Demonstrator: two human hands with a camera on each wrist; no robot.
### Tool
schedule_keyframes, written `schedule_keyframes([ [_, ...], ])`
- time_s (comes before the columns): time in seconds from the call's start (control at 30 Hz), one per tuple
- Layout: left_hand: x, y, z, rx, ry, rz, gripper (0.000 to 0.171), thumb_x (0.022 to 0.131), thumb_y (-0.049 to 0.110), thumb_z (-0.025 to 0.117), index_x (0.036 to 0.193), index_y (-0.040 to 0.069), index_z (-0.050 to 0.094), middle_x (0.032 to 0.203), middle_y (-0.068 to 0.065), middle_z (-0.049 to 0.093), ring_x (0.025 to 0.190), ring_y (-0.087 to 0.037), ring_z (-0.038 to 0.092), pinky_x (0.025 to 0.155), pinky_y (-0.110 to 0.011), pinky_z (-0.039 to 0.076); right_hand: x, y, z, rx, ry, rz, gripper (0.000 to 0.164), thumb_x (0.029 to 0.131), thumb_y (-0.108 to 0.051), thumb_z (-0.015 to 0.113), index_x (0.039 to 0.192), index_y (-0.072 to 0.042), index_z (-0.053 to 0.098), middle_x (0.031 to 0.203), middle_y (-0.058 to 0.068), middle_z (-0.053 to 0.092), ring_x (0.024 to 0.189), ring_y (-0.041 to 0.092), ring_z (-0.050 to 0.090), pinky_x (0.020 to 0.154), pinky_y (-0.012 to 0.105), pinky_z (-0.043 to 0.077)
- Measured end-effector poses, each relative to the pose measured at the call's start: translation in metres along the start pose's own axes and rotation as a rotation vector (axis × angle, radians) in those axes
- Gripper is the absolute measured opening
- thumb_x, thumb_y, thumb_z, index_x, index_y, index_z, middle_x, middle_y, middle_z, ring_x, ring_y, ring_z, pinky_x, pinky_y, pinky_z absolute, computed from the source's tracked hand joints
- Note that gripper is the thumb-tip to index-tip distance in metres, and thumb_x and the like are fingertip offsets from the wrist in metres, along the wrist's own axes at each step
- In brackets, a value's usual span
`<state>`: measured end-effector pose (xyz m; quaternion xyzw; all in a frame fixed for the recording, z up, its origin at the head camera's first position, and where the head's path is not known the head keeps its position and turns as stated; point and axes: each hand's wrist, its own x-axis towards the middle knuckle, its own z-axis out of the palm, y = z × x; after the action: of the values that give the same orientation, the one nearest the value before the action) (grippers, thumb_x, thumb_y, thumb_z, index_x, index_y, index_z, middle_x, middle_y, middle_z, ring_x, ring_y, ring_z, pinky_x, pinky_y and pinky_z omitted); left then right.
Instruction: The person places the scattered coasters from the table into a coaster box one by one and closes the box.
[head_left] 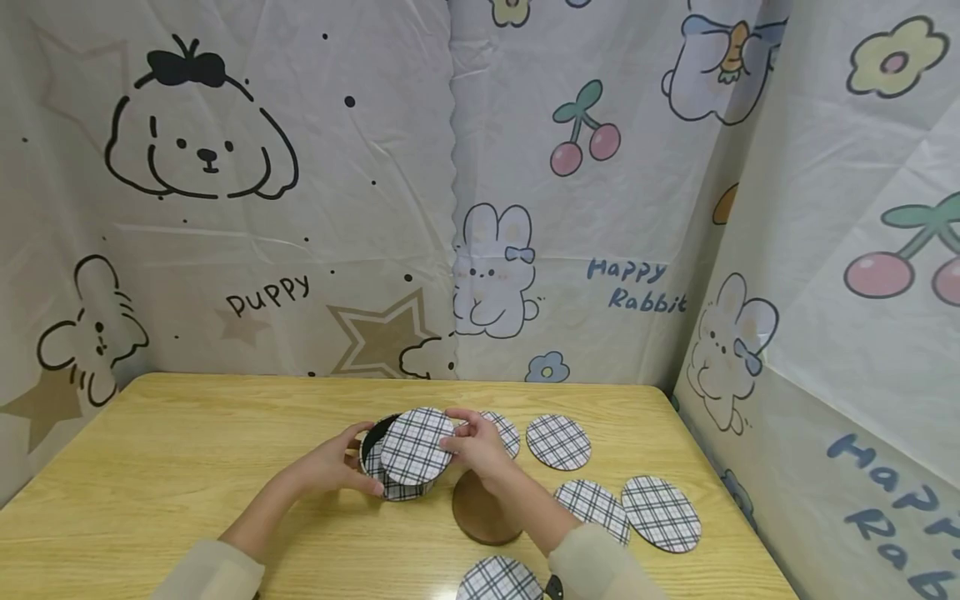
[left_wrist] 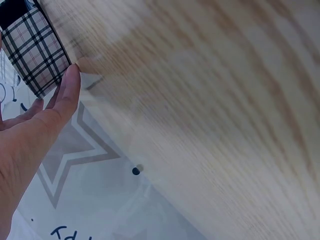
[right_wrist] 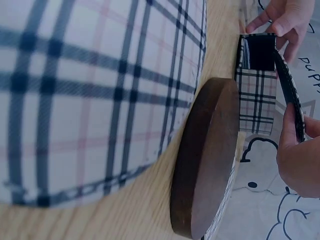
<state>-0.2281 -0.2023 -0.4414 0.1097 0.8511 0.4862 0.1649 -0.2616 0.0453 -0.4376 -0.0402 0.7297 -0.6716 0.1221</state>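
A round coaster holder [head_left: 402, 490] with plaid sides and a black inside stands on the table. My left hand [head_left: 336, 467] grips its left side, thumb at the front and fingers behind. My right hand [head_left: 480, 450] pinches a plaid coaster [head_left: 418, 447] by its right edge, tilted over the holder's opening. In the right wrist view the held coaster [right_wrist: 289, 90] is nearly edge-on, its lower edge touching or close to the holder [right_wrist: 256, 100]; which one I cannot tell. The left wrist view shows fingers of the left hand [left_wrist: 45, 117] against the plaid wall [left_wrist: 37, 52].
A thick brown disc [head_left: 483, 512] lies beside the right forearm. Several plaid coasters lie around: one behind the right hand [head_left: 506, 432], a back one [head_left: 558, 442], two overlapping or touching at right [head_left: 662, 514], and one in front [head_left: 500, 581]. A printed cloth [head_left: 375, 208] hangs behind the table.
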Motion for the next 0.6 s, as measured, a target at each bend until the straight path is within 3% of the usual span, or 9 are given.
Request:
schedule_keyframes([
  [0.6,0.000,0.000,-0.001,-0.007,0.008,-0.024,0.103,0.070,0.025,0.083,0.146,0.003,0.018,0.135,-0.029,0.039,0.117,-0.039,0.051,0.095,-0.049,0.046,0.008,0.004,0.019,-0.029,0.006,0.031,0.046,0.082,0.001,0.066,0.126,-0.005,0.054,0.083,0.000,0.045,0.066,0.010,0.046,0.059,0.025,0.048],
])
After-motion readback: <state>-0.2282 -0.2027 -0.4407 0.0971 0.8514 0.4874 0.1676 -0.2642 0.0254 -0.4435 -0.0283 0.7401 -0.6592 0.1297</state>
